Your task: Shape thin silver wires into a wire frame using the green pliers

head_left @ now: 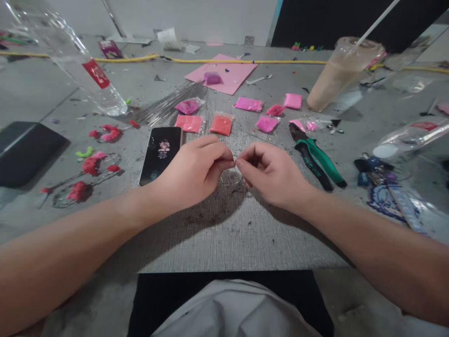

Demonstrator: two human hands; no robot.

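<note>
Over the grey table (224, 248), my left hand (196, 166) and my right hand (271, 172) meet fingertip to fingertip. Both are closed in a pinch on a thin silvery wire (230, 182), which curves in a loop below the fingers. Its ends are hidden by the fingertips. Just left of my left hand lies a black phone (159, 152) with its lock screen lit. Green-and-black pliers (317, 159) rest to the right of my right hand. Small packets of pink clay (267, 123) and orange-red clay (221, 123) lie beyond the fingers.
Red clay-and-wire pieces (77, 191) lie at left, near a black case (28, 152). A clear bottle (80, 70) and a bundle of wires (168, 105) stand behind them. At right are a drink cup (340, 75), a lying bottle (410, 135) and keys (377, 168). A yellow cable (245, 61) crosses the back.
</note>
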